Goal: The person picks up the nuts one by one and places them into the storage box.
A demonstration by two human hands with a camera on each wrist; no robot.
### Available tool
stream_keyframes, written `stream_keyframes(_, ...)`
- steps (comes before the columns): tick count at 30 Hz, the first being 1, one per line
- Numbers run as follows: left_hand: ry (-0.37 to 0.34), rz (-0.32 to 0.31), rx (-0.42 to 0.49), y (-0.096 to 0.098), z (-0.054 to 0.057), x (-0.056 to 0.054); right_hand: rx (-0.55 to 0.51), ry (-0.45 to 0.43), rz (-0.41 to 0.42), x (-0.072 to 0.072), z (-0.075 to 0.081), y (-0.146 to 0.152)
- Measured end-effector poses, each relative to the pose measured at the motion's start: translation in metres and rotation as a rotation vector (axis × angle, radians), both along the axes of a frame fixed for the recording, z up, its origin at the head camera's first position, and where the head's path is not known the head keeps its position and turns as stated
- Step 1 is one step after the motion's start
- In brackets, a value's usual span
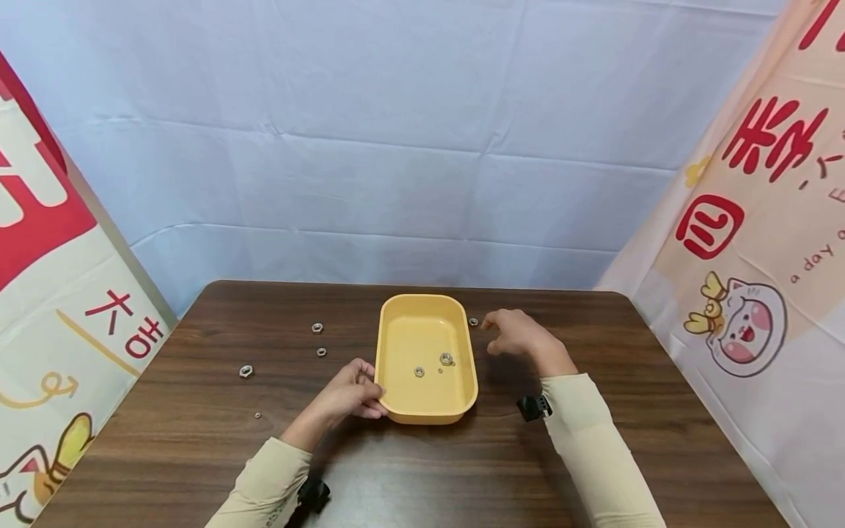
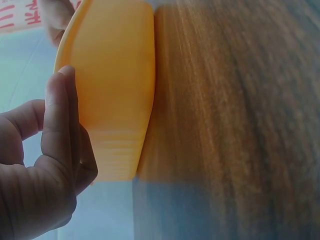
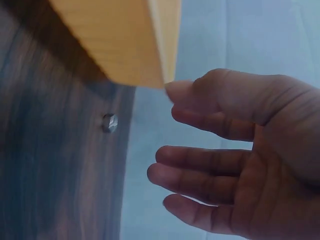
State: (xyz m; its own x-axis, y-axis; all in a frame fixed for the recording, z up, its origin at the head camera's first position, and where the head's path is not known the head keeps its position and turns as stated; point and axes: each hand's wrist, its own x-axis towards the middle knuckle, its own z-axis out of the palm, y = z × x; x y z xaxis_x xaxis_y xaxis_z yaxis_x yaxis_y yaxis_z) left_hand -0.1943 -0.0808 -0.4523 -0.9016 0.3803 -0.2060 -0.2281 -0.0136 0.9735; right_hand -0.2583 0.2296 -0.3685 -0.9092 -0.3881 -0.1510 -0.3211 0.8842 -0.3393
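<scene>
A yellow rectangular tray (image 1: 425, 419) stands on the table with several metal nuts inside, among them a larger nut (image 1: 446, 359) and a medium nut (image 1: 419, 372). My left hand (image 1: 350, 392) holds the tray by the rim at its near left corner; the left wrist view shows fingers along the tray's side wall (image 2: 117, 75). To the right of the tray, my right hand (image 1: 521, 339) hovers with fingers apart and nothing between them. A single nut (image 1: 473, 322) lies on the table between that hand and the tray, also seen as a nut (image 3: 110, 123) in the right wrist view.
Left of the tray, several loose nuts are spread on the dark wooden table (image 1: 422, 484): an upper nut (image 1: 317, 328), a smaller nut (image 1: 321, 352), a bigger nut (image 1: 246, 371) and a tiny nut (image 1: 258, 415). Pale cloth (image 1: 396, 183) hangs behind the table.
</scene>
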Motion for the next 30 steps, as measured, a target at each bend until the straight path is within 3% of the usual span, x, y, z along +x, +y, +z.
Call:
stream_keyframes(8, 0.006, -0.002, -0.01, -0.001, 0.002, 0.001, -0.048, -0.022, -0.041, -0.017, -0.022, 0.011)
stream_keyframes(17, 0.0, 0.002, -0.024, 0.0, 0.002, 0.001, -0.307, -0.031, -0.111, -0.032, -0.048, 0.026)
stream_keyframes(22, 0.001, -0.002, -0.025, -0.001, 0.004, 0.001, -0.469, -0.103, -0.192, -0.041, -0.059, 0.027)
stream_keyframes(30, -0.001, -0.006, -0.027, -0.001, 0.004, 0.001, -0.571, -0.168, -0.274, -0.054, -0.075, 0.03)
